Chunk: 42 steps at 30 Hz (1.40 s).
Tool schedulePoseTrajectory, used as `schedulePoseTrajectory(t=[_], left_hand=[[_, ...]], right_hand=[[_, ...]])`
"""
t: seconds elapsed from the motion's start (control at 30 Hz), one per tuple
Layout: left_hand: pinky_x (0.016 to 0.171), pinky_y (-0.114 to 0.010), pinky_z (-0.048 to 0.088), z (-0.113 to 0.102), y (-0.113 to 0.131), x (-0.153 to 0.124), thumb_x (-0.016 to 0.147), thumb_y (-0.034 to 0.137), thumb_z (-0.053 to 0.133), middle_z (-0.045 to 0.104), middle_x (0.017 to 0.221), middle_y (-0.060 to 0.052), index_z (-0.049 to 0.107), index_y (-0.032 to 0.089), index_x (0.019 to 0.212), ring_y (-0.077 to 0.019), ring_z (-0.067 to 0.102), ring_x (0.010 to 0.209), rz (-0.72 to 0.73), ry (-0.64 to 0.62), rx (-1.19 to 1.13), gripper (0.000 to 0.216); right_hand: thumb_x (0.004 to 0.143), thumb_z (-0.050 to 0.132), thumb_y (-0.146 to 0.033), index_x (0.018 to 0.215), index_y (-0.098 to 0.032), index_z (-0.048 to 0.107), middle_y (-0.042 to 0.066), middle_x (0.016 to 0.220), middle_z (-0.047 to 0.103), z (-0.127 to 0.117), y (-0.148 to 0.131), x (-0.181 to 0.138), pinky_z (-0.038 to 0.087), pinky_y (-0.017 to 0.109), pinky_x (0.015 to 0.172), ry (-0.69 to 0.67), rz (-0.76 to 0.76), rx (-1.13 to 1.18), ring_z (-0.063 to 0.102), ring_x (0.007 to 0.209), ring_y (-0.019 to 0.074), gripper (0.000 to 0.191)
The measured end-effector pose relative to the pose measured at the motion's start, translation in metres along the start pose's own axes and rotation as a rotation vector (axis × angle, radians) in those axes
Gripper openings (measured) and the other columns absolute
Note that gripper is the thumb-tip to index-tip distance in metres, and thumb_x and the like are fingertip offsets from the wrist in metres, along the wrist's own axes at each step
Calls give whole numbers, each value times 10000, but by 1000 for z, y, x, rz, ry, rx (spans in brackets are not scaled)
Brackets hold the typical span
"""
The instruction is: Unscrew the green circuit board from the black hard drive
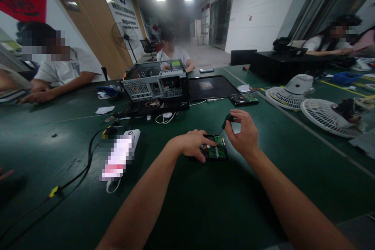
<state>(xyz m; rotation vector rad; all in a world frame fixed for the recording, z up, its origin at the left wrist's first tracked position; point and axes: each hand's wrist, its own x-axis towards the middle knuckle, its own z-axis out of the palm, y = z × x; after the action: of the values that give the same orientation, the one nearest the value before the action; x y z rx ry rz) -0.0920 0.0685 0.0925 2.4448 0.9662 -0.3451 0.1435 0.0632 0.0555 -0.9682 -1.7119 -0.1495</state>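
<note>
**A:** Setting our dial on the hard drive [220, 151], twelve pointing away from the wearer: what are the hands doing?

**B:** The left hand [195, 143] is reaching in from nine, gripping the drive down on the green counter [181, 211]; its thumb is sitting at the near edge and its index finger is stretching across the circuit board!

**A:** And the right hand [242, 133]?

**B:** Hovering at two, pinching a screwdriver [227, 120], the shaft slanting down towards the board's far edge. Whether the tip is touching, I'm not managing to tell.

**A:** Moving outward!

**B:** A phone [120, 156] is lying at nine, a white cable trailing from its near end. Between ten and eleven an open computer case [155, 86] is standing, with a black panel [213, 88] lying flat just beside it at twelve. A second drive [244, 99] is resting at one, and two white fans [288, 97] are lying at two.

**A:** Anyone around?

**B:** One person [175, 55] is sitting behind the case at eleven; another person [63, 72] is leaning on the counter at ten.
</note>
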Motion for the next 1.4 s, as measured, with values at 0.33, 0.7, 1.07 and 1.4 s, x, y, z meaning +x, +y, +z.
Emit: schedulePoseTrajectory(t=[0.33,0.7,1.07,1.4], left_hand=[[1138,-559,316,0,-1,2,791,591,725,269,1609,-21,360,513,1529,-396,337,1415,3,-8,20,827],[1107,-551,346,1,-1,1,787,583,727,310,1568,-41,387,508,1519,-394,375,1378,15,14,14,810],[1107,-558,354,0,0,0,787,573,729,320,1567,-40,396,504,1515,-395,385,1372,9,18,5,803],[1118,-564,342,0,0,0,793,563,735,309,1574,-46,408,488,1514,-395,366,1394,19,21,5,796]], right_hand=[[871,693,-255,1122,-246,564,76,1059,595,-1,-3,2,597,404,730,26,-2,-74,624,874,220,283],[878,637,-202,1200,-239,543,105,1141,620,-2,-7,2,612,431,796,-33,-35,10,656,959,244,338],[885,715,-293,1176,-227,558,58,1004,627,1,-5,-2,600,391,723,-24,10,-53,657,754,184,337],[890,709,-263,1160,-227,552,116,1203,650,3,-6,-2,632,383,676,12,9,26,702,878,216,314]])
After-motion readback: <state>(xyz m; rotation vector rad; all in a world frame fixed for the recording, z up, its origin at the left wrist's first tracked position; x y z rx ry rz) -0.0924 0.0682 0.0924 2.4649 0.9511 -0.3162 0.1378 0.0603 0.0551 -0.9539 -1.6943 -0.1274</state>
